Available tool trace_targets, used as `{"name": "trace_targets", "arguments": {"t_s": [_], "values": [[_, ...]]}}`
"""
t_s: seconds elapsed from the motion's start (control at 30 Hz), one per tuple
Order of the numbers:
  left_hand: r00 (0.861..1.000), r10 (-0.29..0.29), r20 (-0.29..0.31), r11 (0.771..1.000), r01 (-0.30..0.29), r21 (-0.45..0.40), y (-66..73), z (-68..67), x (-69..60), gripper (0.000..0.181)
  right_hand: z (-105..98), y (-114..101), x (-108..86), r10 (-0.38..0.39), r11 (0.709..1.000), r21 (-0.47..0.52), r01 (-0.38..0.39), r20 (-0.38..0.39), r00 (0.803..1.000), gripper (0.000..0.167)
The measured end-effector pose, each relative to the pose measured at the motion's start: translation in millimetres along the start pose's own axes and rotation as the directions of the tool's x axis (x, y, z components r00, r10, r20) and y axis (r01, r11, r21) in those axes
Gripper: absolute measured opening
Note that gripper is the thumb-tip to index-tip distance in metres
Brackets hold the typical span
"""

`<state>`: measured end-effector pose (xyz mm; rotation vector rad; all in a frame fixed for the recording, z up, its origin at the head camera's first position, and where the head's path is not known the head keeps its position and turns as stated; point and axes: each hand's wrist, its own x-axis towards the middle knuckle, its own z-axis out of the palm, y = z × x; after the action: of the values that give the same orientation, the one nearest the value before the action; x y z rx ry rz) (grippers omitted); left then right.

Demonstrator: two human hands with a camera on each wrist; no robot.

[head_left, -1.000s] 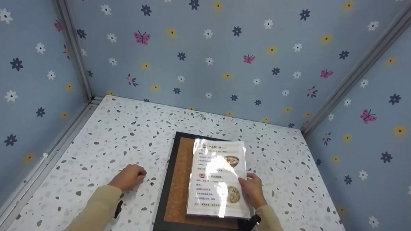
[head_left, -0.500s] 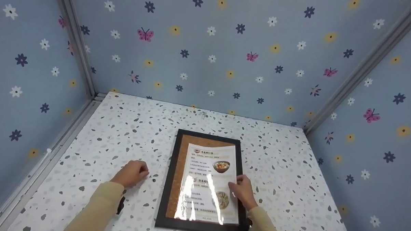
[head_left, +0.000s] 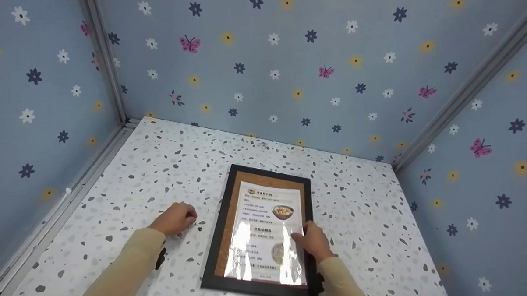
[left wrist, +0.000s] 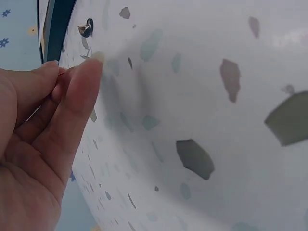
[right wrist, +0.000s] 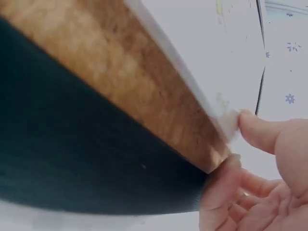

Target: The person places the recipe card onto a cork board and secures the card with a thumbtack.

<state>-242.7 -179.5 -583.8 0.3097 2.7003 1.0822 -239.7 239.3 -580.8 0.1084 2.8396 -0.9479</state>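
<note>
A laminated sheet (head_left: 253,209), printed with text and pictures of food bowls, lies on the black-framed cork board (head_left: 269,178). At the sheet's right edge, my right hand (head_left: 315,241) pinches it; in the right wrist view the thumb is at the sheet, while a fingertip touches the board beside the cork. My left hand (head_left: 175,218) is by the table, left of the board, its fingers curled and thumb and fingertip together. Whether something tiny is between them I cannot tell. Just past those fingers, a small gold-and-black thing (left wrist: 85,29) lies on the table.
The speckled white table (head_left: 371,232) runs around the board on both sides. Blue flower-and-butterfly walls (head_left: 251,56) enclose it at the back, left and right, with grey metal posts (head_left: 107,61) in the corners.
The sheet has come down and left onto the cork, with my right hand following. My left hand has shifted slightly up and right in the view, partly because the camera moved.
</note>
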Motion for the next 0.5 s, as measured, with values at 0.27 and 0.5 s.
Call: {"name": "trace_targets", "arguments": {"t_s": [0.27, 0.5], "values": [[0.997, 0.075, -0.026, 0.997, -0.074, 0.008, 17.3, 3.7, 2.8, 0.011, 1.0, -12.8, 4.2, -0.106, 0.970, -0.229, 0.080, -0.101, 0.989, 0.045], [0.990, 0.136, -0.029, 0.991, -0.136, -0.013, 39.3, 11.9, 6.1, 0.015, 8.7, -18.3, 9.7, -0.390, 0.906, -0.193, 0.376, -0.039, 0.920, 0.053]]}}
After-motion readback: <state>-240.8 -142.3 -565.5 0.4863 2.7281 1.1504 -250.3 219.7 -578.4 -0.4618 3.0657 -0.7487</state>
